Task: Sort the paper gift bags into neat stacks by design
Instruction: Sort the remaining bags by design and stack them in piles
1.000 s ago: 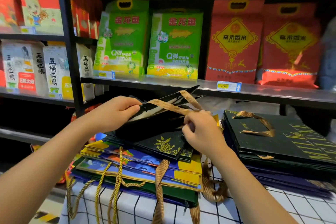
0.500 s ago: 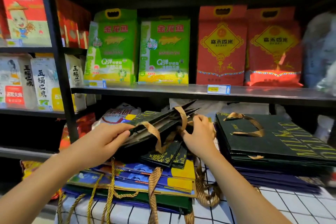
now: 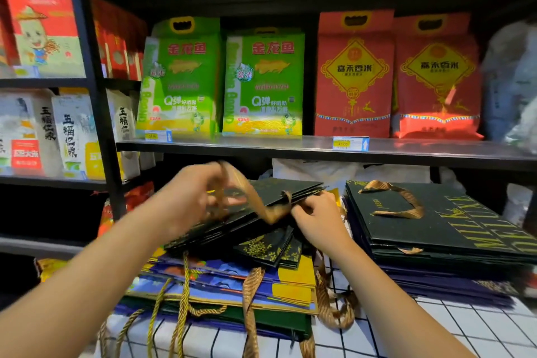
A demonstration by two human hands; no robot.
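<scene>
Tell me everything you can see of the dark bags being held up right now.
The bundle of flat dark green paper gift bags with gold print is held tilted, far end raised, above the mixed blue and yellow pile of bags. Brown ribbon handles loop from it. The left hand, blurred, grips its near edge and a ribbon; the right hand pinches its right edge.
</scene>
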